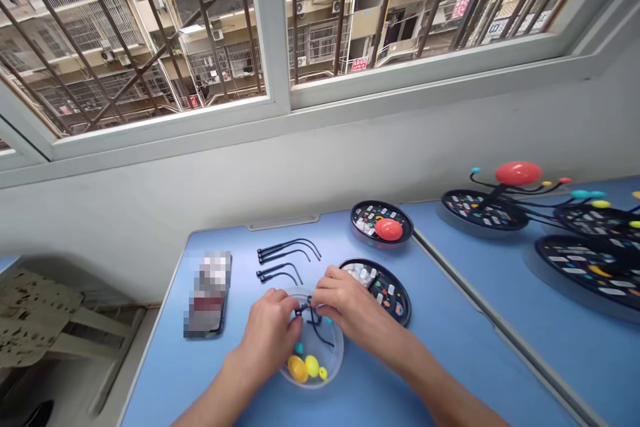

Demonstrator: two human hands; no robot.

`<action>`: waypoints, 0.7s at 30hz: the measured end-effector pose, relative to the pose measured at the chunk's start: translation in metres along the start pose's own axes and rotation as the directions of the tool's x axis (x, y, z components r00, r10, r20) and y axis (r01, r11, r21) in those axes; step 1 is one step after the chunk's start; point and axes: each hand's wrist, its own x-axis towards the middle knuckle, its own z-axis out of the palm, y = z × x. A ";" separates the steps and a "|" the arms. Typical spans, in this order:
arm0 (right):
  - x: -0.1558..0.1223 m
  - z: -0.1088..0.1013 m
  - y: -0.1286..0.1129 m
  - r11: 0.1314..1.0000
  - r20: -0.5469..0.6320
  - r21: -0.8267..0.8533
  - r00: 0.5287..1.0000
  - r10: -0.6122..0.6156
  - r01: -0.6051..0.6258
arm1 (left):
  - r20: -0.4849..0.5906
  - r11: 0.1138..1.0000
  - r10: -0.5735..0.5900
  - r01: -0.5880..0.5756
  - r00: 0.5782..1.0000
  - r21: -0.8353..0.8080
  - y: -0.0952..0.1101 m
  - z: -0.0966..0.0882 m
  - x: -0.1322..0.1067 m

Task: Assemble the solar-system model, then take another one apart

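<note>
Both hands are together over a clear round plastic tub (341, 357). My left hand (269, 328) pinches one side of a small black plastic piece (313, 315), and my right hand (345, 297) grips its other side; fingertips partly cover it. A thin curved black rod (323, 335) shows below the fingers; whether it is joined to the piece I cannot tell. Lying in the tub are an orange ball (297, 369), a yellow ball (312, 365), a smaller yellow bead (323, 373) and a teal bead (299, 347). Beyond the tub, several curved black rods (285, 255) lie on the blue table (175, 380).
Partly behind my right arm is a round black base (397, 293). Farther back stands another base (357, 223) with a red dome (389, 229). A blurred phone-like object (207, 297) lies left. Assembled planet models (517, 173) stand right, across a table seam.
</note>
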 end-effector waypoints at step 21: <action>0.003 0.005 -0.008 0.824 0.056 0.554 0.992 0.112 -0.124 | 0.159 0.213 -0.301 0.229 0.940 -0.950 -0.028 -0.020 -0.005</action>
